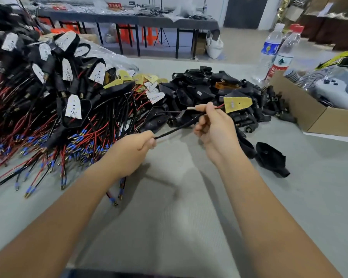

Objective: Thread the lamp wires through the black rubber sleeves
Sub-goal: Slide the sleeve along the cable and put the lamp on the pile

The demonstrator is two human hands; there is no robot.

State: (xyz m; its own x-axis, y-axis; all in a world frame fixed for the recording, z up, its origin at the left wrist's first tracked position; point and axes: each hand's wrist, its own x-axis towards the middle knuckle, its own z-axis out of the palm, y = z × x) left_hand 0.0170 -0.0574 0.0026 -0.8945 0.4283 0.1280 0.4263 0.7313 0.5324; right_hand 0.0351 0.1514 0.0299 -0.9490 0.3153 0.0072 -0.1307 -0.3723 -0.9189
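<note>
My left hand (132, 152) grips a bundle of lamp wires; their blue-tipped ends (117, 194) hang below my wrist. A thin black wire (178, 128) runs taut from my left fist up to my right hand (214, 126), which pinches it just behind a yellow lamp board (237, 104) joined by short red leads. A black rubber sleeve (180, 115) sits on the wire between my hands. Whether the wire passes fully through the sleeve is hard to tell.
Left lies a big heap of wired lamps (48, 101) with red and black wires. Behind my hands is a pile of black sleeves (219, 91). Loose black housings (271, 158), a cardboard box (317, 117) and water bottles (269, 49) stand right on the grey table (169, 217).
</note>
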